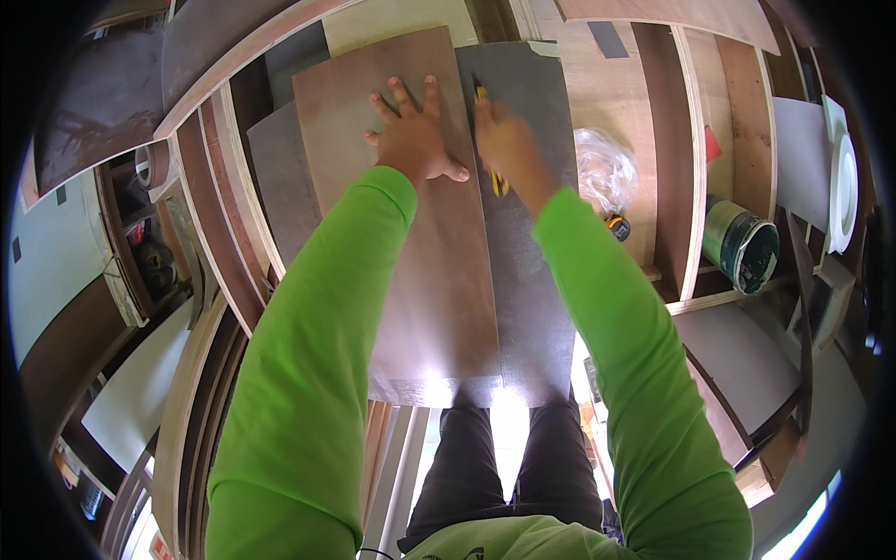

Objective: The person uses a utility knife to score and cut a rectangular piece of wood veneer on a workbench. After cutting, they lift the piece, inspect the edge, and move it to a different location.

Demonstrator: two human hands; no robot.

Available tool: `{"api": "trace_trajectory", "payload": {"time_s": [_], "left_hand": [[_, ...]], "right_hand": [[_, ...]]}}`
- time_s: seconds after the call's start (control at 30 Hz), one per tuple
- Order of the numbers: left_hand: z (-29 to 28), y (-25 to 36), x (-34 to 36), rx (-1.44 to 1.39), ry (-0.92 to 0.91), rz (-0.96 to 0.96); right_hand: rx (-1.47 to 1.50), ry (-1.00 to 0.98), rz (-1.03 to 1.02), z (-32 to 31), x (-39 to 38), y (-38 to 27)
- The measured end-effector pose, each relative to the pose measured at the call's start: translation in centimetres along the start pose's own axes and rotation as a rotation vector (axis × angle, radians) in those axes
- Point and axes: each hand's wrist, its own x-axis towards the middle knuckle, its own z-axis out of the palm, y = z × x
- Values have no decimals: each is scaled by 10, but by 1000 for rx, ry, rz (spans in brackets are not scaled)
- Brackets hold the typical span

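Note:
My left hand [413, 140] lies flat with spread fingers on a long brown board [434, 280], near its far right edge. The board rests on a dark grey sheet [534, 280], which shows along the right side. In my closed right hand [509, 147] is a yellow and black utility knife [500, 185]. Its dark tip points away from me, on or just above the grey sheet, close to the board's right edge. Whether the blade touches the sheet, I cannot tell.
To the right lie crumpled clear plastic [605, 170] and a tape measure [617, 226] inside an open wooden frame [689, 187]. Further right, a dark green bucket [754, 254] lies tilted. More panels and frames crowd the left, with a roll of tape [144, 170].

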Motion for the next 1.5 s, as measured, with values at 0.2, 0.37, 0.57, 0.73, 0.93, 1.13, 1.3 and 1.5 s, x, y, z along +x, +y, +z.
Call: {"api": "trace_trajectory", "payload": {"time_s": [0.2, 0.37, 0.57, 0.73, 0.93, 1.13, 1.3, 1.5], "left_hand": [[5, -5, 1, -46, 45, 19], [7, -7, -1, -48, 70, 40], [7, -6, 1, -26, 46, 39], [4, -3, 0, -11, 23, 6], [5, -4, -1, -33, 57, 35], [3, -10, -5, -27, 25, 11], [1, -1, -2, -25, 24, 30], [10, -12, -2, -53, 74, 29]], "right_hand": [[-275, 46, -174, 18, 73, -12], [-372, -65, -92, 31, 88, -9], [-368, -286, -20, 1, 62, -31], [-591, -418, -87, -11, -16, -29], [-323, -444, 321, -9, -180, 25], [-194, -140, 58, -24, -124, 8], [-141, -64, -16, -10, 28, -15], [-257, -162, -100, 8, 79, -33]]}}
